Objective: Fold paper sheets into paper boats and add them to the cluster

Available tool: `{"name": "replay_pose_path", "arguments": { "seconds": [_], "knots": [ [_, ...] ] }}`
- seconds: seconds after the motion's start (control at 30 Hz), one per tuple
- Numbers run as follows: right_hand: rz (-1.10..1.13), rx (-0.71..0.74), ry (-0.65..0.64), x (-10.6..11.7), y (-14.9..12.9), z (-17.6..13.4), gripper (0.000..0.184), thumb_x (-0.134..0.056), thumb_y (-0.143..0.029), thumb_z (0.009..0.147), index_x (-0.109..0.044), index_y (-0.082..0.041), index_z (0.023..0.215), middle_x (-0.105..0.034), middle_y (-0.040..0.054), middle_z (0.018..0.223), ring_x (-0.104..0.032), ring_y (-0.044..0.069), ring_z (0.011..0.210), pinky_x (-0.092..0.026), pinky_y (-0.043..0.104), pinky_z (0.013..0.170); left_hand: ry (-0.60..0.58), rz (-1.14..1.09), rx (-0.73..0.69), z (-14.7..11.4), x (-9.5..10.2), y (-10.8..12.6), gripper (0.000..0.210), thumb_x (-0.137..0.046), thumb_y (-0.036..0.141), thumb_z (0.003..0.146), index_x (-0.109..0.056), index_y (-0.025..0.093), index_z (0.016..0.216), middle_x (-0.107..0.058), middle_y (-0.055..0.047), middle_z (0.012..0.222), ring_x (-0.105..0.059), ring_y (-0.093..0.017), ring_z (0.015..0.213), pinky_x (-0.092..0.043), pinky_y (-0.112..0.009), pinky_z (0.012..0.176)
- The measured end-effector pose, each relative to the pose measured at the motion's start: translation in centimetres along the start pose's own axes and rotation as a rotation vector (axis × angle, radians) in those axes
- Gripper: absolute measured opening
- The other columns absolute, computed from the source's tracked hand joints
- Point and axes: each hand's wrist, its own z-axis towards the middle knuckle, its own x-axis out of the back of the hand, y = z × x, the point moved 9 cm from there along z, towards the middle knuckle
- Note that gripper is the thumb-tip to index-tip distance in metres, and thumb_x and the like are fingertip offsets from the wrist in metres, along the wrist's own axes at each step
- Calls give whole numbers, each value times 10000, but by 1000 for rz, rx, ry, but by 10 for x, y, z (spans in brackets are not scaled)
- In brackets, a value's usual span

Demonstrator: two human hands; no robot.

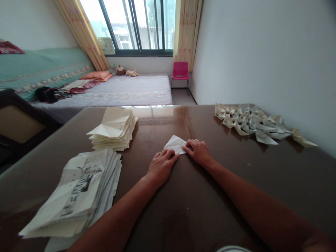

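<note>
A small folded sheet of white paper point(175, 142) lies on the glossy brown table, one corner pointing away from me. My left hand point(163, 161) presses on its near left edge, with the fingers closed and the thumb along the near side. At the right corner, my right hand point(197, 150) grips the paper between thumb and curled fingers. Both hands cover parts of the sheet, so its full outline is hidden.
Left of my hands stand a stack of cream paper point(112, 127) and a nearer stack of printed paper point(78, 189). Several folded paper boats point(246, 120) sit at the far right by the wall. Beyond the table are a bed point(136, 91) and a pink chair point(180, 71).
</note>
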Motion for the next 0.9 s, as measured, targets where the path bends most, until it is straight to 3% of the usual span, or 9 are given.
{"name": "replay_pose_path", "arguments": {
  "seconds": [0.23,0.37,0.47,0.67,0.9],
  "knots": [
    [-5,28,38,6,-4,-2,193,-538,-375,902,-617,-222,990,-656,30,903,-549,188,876,-306,302,742,21,-32,-34,-1,-1,2,364,-418,222,944,-502,311,1286,-544,18,1340,-451,-210,1197,-406,-368,914],
    [-121,262,43,16,-35,-13,215,-474,-290,941,-659,-289,1051,-643,43,1061,-496,212,1024,-280,347,850,26,-37,-34,-2,0,1,375,-430,222,937,-504,302,1296,-570,16,1321,-469,-213,1180,-417,-374,898],
    [-199,393,-60,14,-57,-25,254,-442,-246,949,-649,-259,1097,-647,66,1074,-512,209,1002,-270,362,871,26,-32,-36,-2,2,2,376,-440,234,935,-504,297,1300,-572,20,1321,-466,-211,1188,-418,-373,904],
    [-356,331,-169,14,-64,-35,297,-419,-199,936,-610,-185,1163,-654,133,1034,-535,258,974,-280,399,810,26,-37,-32,-1,1,2,386,-457,234,925,-503,301,1302,-580,14,1308,-472,-208,1183,-432,-373,902],
    [-435,232,-198,21,-56,-36,254,-440,-122,891,-670,-150,994,-657,164,976,-533,289,942,-283,446,791,13,-37,-33,-1,-1,1,373,-425,233,937,-507,304,1294,-570,10,1322,-461,-210,1194,-424,-372,904]
  ]
}}
